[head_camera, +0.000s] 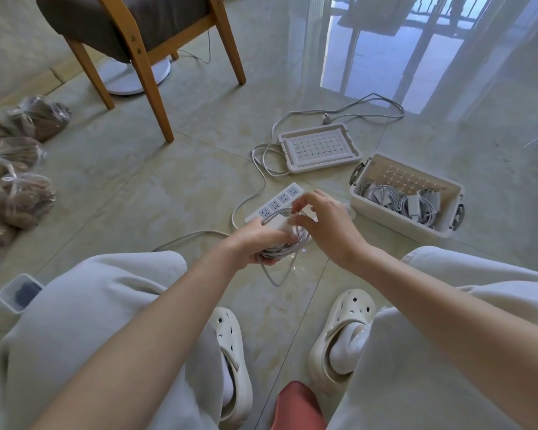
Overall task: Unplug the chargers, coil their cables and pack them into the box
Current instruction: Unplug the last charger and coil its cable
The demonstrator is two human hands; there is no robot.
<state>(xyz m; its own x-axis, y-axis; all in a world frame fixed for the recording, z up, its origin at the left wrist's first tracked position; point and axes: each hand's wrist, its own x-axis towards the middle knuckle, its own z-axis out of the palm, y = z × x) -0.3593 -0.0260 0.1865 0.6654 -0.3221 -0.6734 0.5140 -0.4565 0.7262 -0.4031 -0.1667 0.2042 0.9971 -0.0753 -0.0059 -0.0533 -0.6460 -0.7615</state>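
Both forearms reach forward from the knees, bare to the elbow, and meet low over the floor. The left hand (255,243) lies palm-in, its fingers curled round a white charger (278,223) and the loops of its grey cable (288,248), thumb pressed on top; one slack loop hangs below the fist. The right hand (326,225) arches over from the other side, wrist raised, its thumb and first fingers drawn together at the top of the coil. The hand is blurred, so it appears to pinch a strand of the cable, though the exact contact is hard to tell; its other fingers are loosely spread.

Right behind the hands a white power strip (280,198) lies on the floor, its cord (339,111) trailing off in loose bends. To the right stands the open white box (398,223), with several coiled chargers (413,203) already inside. Its lid (323,167) lies flat just behind and to the left of it.

The floor (199,169) is pale glossy tile that mirrors a window. A wooden chair (149,72) stands at the back left with a round white base (121,80) beneath it, tied plastic bags (19,193) line the left edge, and cream clogs (230,361) cover the person's feet.
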